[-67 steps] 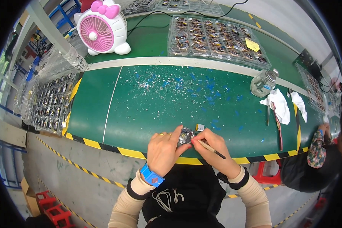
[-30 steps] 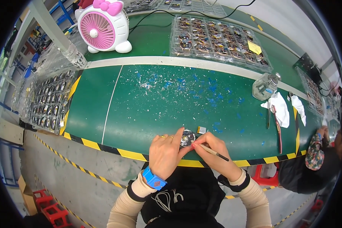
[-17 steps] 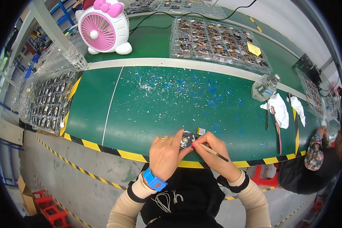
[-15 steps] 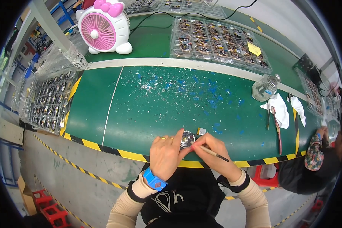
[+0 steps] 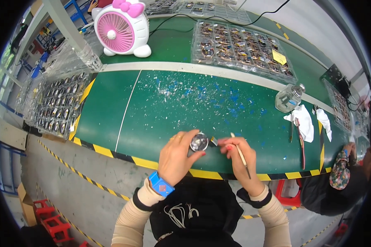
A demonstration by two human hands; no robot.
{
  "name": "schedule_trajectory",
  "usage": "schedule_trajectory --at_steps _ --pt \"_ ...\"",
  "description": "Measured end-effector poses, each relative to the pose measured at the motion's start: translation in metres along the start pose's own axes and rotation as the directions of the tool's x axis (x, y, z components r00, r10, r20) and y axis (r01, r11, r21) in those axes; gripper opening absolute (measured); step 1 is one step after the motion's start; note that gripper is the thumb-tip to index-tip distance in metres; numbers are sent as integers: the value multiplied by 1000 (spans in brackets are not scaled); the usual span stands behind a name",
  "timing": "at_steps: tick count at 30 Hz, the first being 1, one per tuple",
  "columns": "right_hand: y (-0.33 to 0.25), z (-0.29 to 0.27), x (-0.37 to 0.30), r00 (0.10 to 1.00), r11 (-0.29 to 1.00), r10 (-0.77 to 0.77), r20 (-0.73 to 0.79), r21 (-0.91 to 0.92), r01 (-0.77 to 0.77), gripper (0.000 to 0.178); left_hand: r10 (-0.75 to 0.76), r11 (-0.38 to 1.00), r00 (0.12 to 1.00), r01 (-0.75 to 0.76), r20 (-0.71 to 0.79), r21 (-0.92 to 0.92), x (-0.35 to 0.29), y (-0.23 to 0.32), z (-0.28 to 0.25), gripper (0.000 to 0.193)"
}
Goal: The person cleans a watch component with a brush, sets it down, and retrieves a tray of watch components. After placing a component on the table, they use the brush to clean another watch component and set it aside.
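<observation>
My left hand curls its thumb and fingers around a small round part with a shiny, silvery face, close above the green bench. A little flat block, silvery with a yellow edge, sits just to the right of that part; whether the two are joined I cannot make out. In my right hand a slim tan stick-like tool with a dark lower end slants between thumb and fingers. The right fingertips, slightly blurred, are close to the little block.
White and blue scraps litter the green bench. Around it stand a pink-and-white fan, part-filled trays, more trays and a glass jar. A red-handled brush lies on the right, near a co-worker's sleeve.
The round part tilted in my left hand and moved slightly up and left. My right hand drew away from it to the right, and its tool now points upward.
</observation>
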State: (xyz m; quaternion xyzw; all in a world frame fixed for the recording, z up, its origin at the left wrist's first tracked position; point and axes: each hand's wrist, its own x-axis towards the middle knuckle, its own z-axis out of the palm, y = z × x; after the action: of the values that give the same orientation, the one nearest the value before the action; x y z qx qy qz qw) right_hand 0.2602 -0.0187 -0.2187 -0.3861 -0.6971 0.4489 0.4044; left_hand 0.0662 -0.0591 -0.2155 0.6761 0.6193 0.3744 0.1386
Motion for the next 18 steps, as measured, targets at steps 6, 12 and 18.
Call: schedule_trajectory --at_steps 6,12,18 --pt "-34 13 34 967 950 -214 137 -200 239 31 198 977 979 -195 38 -83 3 3 -15 51" --pt "-39 15 34 954 909 -236 186 -303 285 31 257 966 965 -256 -50 30 0 5 -22 56" --pt "-43 -46 35 938 839 -330 -104 -488 241 26 410 890 911 -408 34 205 -28 -2 -45 56"
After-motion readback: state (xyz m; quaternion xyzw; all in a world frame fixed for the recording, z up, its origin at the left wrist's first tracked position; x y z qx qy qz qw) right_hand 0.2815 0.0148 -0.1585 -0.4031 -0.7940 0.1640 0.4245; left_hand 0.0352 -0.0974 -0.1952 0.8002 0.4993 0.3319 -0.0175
